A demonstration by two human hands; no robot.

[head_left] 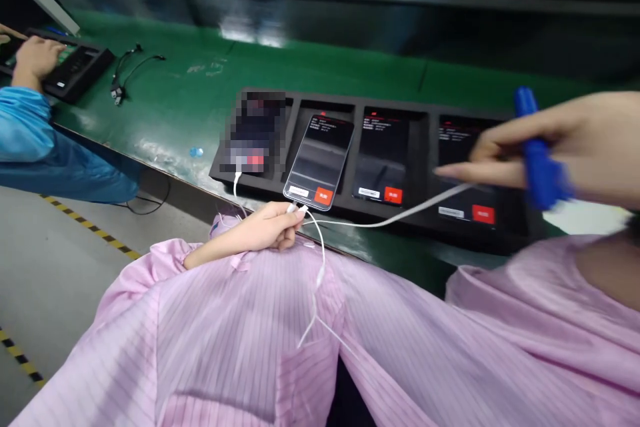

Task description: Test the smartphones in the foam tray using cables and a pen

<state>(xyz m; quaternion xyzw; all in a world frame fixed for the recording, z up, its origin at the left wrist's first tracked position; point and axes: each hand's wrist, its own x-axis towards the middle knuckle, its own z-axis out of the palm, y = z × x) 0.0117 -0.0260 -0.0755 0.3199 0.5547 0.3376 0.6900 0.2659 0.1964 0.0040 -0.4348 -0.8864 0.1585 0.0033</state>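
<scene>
At a green workbench (190, 73), you are grasping a white cable plug (303, 209) between the fingers of your left hand (273, 225), right at the near end of a smartphone (320, 157). That phone is lying over the second compartment from the left in a black tray (480, 240), its near end reaching over the near wall; whether the plug is seated is impossible to tell. To the right, your right hand (575, 140) is curling around a blurred blue pen-like object (540, 177), while a white cable (390, 221) is running up to the thumb; blur is hiding whether you are pinching it too. At far left, a co-worker's hand (37, 57) is resting over another tray. Careful handling is probably calling for a plug in line with the phone's length, a light brace against the phone sliding, and enough slack that your right hand is not tugging.
</scene>
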